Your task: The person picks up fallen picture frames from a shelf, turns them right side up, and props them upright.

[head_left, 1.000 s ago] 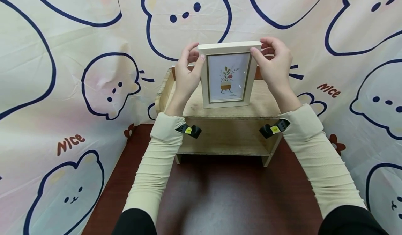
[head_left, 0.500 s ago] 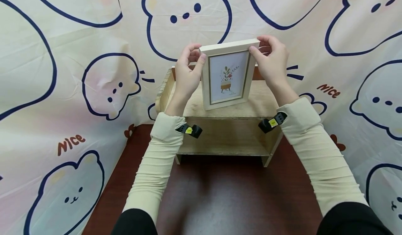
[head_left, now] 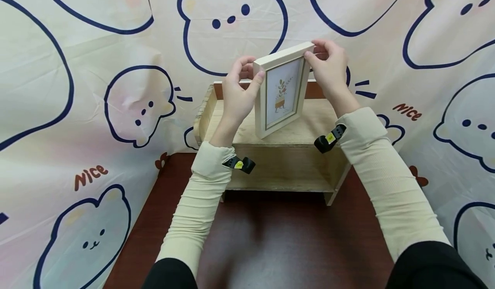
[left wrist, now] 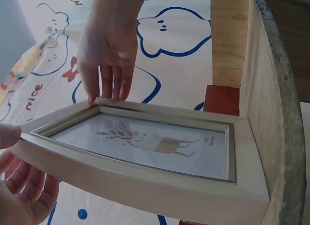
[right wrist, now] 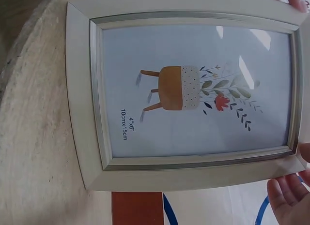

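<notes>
Found in head view picture frame (head_left: 284, 89) between part-closed left hand (head_left: 240, 90) and part-closed right hand (head_left: 330, 68), pinched at its upper corners over wooden shelf (head_left: 318, 115); confirmed in left wrist view both thumb-and-finger grips; noted in right wrist view printed plant (right wrist: 221, 102) below both hands.

The picture frame (head_left: 283, 90) is now swivelled, its face angled toward the person's right; the left grip (head_left: 239, 90) sits slightly further right, the right grip (head_left: 331, 68) farther back and leftward.
</notes>
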The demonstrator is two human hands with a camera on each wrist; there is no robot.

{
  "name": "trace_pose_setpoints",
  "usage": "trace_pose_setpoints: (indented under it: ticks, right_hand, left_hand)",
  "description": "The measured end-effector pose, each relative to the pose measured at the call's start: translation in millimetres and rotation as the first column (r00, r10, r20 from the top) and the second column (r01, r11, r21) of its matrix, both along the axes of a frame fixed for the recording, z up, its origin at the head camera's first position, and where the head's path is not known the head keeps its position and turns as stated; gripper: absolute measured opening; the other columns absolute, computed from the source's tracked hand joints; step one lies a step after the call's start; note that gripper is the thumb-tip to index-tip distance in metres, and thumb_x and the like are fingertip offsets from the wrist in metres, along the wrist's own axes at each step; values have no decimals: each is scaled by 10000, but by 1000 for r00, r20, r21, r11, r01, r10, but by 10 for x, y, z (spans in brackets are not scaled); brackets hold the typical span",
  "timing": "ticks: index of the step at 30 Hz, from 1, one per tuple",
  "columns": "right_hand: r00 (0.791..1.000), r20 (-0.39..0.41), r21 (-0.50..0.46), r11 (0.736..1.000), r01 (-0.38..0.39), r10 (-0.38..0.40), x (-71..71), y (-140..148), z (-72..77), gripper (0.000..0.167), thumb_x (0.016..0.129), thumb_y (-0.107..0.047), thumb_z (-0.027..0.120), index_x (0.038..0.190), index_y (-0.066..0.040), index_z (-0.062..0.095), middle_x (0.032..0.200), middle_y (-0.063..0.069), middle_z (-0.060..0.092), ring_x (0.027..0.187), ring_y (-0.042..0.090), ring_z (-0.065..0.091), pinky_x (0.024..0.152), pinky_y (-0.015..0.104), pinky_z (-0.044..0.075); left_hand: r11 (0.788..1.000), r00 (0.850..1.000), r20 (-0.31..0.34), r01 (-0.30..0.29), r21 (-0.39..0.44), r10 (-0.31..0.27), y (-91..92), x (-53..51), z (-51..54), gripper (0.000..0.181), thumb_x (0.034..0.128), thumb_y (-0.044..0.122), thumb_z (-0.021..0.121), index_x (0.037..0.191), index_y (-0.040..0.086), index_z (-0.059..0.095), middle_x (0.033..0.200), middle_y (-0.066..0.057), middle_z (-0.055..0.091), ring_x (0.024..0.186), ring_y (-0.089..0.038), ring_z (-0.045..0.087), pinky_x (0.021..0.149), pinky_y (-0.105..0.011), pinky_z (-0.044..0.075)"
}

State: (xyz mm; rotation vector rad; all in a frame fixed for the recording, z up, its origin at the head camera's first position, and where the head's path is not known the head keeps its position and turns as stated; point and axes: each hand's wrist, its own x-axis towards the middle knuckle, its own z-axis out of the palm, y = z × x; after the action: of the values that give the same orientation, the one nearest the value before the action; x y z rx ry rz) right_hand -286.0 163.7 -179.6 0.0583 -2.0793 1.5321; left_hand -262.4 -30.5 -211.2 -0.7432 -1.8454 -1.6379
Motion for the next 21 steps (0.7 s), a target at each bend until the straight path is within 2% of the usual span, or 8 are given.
trace_pose_setpoints:
  ticks: [3,8,15,21]
  right_hand:
    - [1000,11,15,1000,-3,3,-42,-8,-2,355,870,-130,589,1217,-60,562,1046,40,550,936,114,506,835,230,410]
    - [1000,15,31,1000,-7,7,-107,-29,-16,359,878,-137,573,1231,-69,557,1070,59,553,958,120,500,852,228,399]
    - [998,57,21,1000,-12,11,-175,-26,1,354,888,-142,558,1240,-101,558,999,1,534,937,90,472,847,227,393]
    - [998,62,14,1000,-27,26,-232,-53,30,349,885,-119,547,1232,-89,565,967,-4,537,879,75,478,805,228,421]
  left_hand:
    - [1000,999,-35,-9,2,9,26,3,-20,273,855,51,602,1106,-34,535,900,-149,582,799,-198,565,661,-319,495]
    - [1000,998,-56,-29,-6,29,65,31,-34,281,851,47,605,1111,-36,535,888,-147,581,788,-192,575,646,-298,499]
    - [1000,999,-46,-5,-6,5,124,47,-44,285,854,36,595,1125,-29,533,886,-142,568,792,-195,576,666,-315,506]
    - [1000,998,-63,-7,-4,7,165,55,-59,301,850,27,595,1136,-36,526,895,-153,590,772,-190,579,652,-293,505]
